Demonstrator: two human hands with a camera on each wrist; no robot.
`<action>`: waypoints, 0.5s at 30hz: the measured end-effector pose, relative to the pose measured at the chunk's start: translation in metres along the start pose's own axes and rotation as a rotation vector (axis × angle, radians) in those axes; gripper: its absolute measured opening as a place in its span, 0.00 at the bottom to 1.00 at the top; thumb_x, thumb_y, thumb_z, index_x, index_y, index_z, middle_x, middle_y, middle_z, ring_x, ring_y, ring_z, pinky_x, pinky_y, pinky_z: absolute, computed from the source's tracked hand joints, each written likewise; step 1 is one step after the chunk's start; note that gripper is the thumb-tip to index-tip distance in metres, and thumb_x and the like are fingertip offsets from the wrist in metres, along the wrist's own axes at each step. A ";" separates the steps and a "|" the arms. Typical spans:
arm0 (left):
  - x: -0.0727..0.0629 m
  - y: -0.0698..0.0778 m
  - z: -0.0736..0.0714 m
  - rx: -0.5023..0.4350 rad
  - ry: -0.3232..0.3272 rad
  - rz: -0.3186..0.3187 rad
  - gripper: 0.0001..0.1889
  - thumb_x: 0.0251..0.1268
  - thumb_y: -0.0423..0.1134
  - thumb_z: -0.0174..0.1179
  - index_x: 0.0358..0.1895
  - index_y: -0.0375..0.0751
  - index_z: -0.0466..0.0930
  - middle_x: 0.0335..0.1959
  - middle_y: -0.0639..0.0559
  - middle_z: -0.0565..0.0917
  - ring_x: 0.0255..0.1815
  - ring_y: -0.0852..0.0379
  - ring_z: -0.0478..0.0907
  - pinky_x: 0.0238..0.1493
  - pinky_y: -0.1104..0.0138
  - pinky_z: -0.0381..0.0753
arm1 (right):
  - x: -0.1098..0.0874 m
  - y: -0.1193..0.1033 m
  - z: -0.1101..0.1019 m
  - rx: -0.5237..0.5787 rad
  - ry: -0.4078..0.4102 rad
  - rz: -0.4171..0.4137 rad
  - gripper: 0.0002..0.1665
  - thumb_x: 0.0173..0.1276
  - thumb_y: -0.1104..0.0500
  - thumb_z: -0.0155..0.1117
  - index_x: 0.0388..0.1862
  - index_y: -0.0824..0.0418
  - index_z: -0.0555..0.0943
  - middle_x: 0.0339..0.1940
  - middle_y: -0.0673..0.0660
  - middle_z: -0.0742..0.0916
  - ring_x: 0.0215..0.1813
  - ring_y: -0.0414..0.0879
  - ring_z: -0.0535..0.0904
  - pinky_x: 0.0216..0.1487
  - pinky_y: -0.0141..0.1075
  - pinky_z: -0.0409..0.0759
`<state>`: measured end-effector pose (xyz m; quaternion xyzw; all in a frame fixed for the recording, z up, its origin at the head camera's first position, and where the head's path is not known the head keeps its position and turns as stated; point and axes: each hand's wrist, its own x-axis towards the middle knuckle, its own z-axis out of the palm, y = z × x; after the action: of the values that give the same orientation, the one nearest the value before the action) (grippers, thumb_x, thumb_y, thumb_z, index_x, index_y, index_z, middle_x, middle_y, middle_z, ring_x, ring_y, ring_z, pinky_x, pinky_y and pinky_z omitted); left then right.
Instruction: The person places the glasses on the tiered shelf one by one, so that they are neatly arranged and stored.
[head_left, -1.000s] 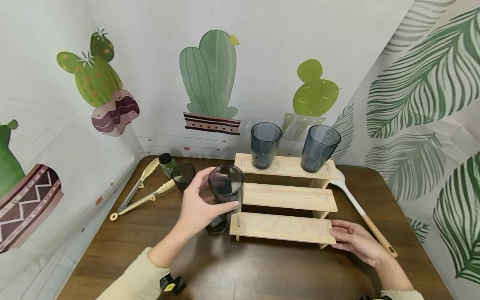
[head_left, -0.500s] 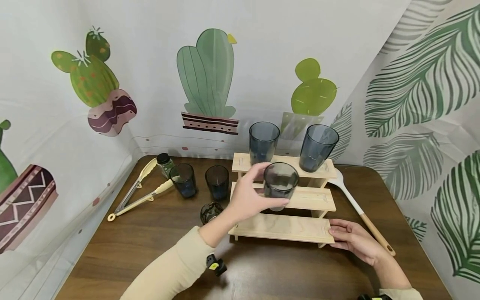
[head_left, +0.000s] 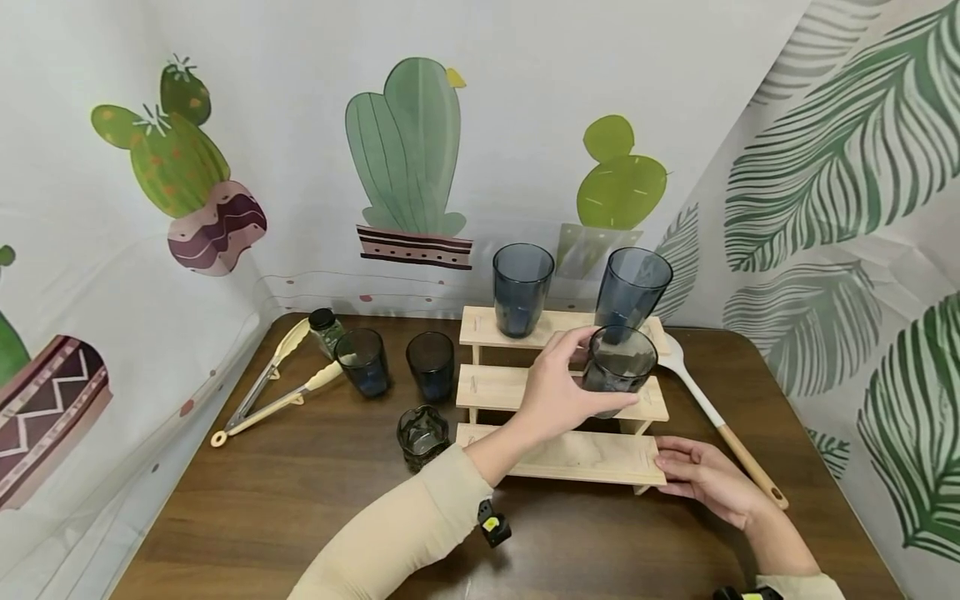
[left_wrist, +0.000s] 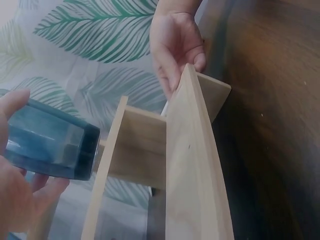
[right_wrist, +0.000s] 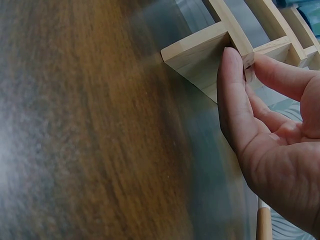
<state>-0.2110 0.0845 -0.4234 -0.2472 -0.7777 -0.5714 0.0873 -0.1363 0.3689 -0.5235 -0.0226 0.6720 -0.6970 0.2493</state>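
Note:
My left hand (head_left: 555,390) holds a smoky glass tumbler (head_left: 621,360) by its sides, over the right part of the middle step of a three-step wooden rack (head_left: 491,386). In the left wrist view the tumbler (left_wrist: 47,137) looks blue and its base is close to a board; whether they touch I cannot tell. At the lowest step's right end, my right hand (head_left: 708,479) pinches the board between thumb and fingers, as the right wrist view of that hand (right_wrist: 270,145) also shows. Two blue-grey tumblers, a left one (head_left: 522,292) and a right one (head_left: 632,287), stand on the top step.
Left of the rack stand two dark tumblers (head_left: 362,364) (head_left: 431,367) and a scalloped glass cup (head_left: 422,437). A black-capped jar (head_left: 326,329) and tongs (head_left: 258,392) lie farther left. A white utensil with a wooden handle (head_left: 723,425) lies to the right.
My left hand has carried the tumbler rightward, from beside the rack's left end to over the middle step's right part. The right hand has kept its hold on the lowest step.

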 end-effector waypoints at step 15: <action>0.008 -0.001 0.020 0.095 0.014 0.008 0.49 0.41 0.56 0.86 0.72 0.54 0.73 0.53 0.61 0.77 0.48 0.72 0.77 0.51 0.76 0.76 | -0.001 0.002 -0.002 0.003 -0.018 -0.022 0.35 0.83 0.66 0.52 0.73 0.88 0.50 0.54 0.55 0.83 0.54 0.46 0.84 0.53 0.43 0.86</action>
<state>-0.2158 0.1054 -0.4279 -0.2418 -0.8024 -0.5350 0.1066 -0.1358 0.3709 -0.5252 -0.0361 0.6685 -0.7004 0.2475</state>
